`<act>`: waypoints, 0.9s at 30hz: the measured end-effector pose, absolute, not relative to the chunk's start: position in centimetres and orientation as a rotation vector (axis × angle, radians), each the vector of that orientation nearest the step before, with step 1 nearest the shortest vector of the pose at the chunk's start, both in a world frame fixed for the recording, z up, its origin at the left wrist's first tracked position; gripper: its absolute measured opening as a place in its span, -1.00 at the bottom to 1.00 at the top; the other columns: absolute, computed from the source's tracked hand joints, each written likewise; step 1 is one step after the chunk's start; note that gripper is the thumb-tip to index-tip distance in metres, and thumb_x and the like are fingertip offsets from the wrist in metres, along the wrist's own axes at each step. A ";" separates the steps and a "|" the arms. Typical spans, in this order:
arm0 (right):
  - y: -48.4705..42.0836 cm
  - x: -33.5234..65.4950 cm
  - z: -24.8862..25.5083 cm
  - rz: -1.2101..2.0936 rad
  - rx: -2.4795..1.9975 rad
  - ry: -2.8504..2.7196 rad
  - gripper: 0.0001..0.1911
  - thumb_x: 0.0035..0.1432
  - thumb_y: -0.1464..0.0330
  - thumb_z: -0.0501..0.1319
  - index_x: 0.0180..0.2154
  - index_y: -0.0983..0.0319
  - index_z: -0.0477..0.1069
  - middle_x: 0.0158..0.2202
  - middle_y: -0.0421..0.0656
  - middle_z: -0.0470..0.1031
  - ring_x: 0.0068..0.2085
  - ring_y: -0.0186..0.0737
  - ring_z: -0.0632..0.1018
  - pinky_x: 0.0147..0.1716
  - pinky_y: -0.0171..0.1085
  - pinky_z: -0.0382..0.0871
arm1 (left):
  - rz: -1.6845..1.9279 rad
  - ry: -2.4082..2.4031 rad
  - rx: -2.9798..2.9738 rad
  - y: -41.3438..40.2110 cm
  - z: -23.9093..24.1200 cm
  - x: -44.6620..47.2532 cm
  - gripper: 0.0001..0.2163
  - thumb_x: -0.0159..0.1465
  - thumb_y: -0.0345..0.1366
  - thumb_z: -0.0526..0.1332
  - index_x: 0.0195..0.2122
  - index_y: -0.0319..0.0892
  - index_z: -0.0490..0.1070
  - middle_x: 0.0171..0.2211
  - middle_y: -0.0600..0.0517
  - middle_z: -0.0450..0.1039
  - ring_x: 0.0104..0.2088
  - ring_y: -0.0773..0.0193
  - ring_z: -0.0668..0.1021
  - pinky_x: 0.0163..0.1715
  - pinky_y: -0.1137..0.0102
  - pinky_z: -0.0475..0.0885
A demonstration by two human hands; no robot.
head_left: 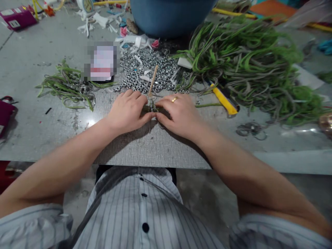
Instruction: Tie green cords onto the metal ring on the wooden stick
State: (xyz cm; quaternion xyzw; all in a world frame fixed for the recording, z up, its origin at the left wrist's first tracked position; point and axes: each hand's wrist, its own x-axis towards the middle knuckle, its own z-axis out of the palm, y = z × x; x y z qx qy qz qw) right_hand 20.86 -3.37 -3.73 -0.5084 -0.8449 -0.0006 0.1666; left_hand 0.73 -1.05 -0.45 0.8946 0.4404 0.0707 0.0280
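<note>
My left hand (129, 109) is closed, thumb and fingers pinching a short piece of green-grey cord (146, 108) low over the table. My right hand (178, 112), with a gold-coloured ring on one finger, pinches the same spot from the other side, the thumb tips almost meeting. A length of green cord (209, 104) shows to the right of that hand. Small metal bits sit between the fingertips, but their form is mostly hidden. A thin wooden stick (153, 80) rises just beyond the fingertips; its lower end is partly covered.
Many small metal rings (142, 64) are spread beyond my hands, in front of a blue tub (171, 17). Green-grey cords lie in a large heap (246, 58) at right and a smaller bundle (70, 84) at left. A yellow utility knife (224, 98) and a blurred-out phone (102, 62) lie nearby.
</note>
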 end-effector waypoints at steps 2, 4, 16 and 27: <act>-3.3 20.6 -3.9 0.009 -1.482 -2.409 -0.71 0.32 0.30 0.14 -0.08 0.27 0.57 -0.08 0.08 0.62 0.02 0.14 0.55 0.01 0.01 0.33 | 0.216 1.368 2.755 -1.0 -0.9 1.0 -0.68 0.41 -0.10 0.17 -0.09 -0.28 0.51 -0.09 -0.22 0.57 0.04 -0.09 0.54 0.04 0.12 0.43; -3.2 20.4 -3.7 0.022 -1.540 -2.416 -0.77 0.30 0.32 0.17 -0.15 0.27 0.55 -0.14 0.08 0.62 -0.01 0.14 0.55 -0.04 -0.02 0.32 | 0.148 1.377 2.741 -1.1 -1.0 1.3 -0.69 0.42 -0.13 0.16 -0.08 -0.28 0.51 -0.13 -0.22 0.59 0.01 -0.07 0.57 0.01 0.15 0.44; -4.2 19.1 -0.7 0.333 -1.982 -2.489 -0.71 0.40 0.35 0.07 0.03 0.26 0.47 -0.26 0.00 0.65 -0.29 0.01 0.58 -0.41 -0.18 0.02 | -0.167 1.518 2.523 -1.5 0.3 2.0 -0.69 0.43 -0.28 0.06 0.08 -0.19 0.48 -0.21 -0.12 0.65 -0.15 -0.02 0.67 -0.24 0.26 0.46; -4.0 19.8 0.7 0.522 -1.794 -2.820 -0.68 0.42 0.34 0.00 0.00 0.26 0.48 -0.22 0.02 0.65 -0.29 -0.08 0.54 -0.38 -0.19 -0.01 | -0.380 1.266 2.593 -1.2 1.8 1.0 -0.65 0.43 -0.31 -0.01 0.04 -0.18 0.55 -0.21 -0.11 0.63 -0.12 0.00 0.65 -0.15 0.30 0.43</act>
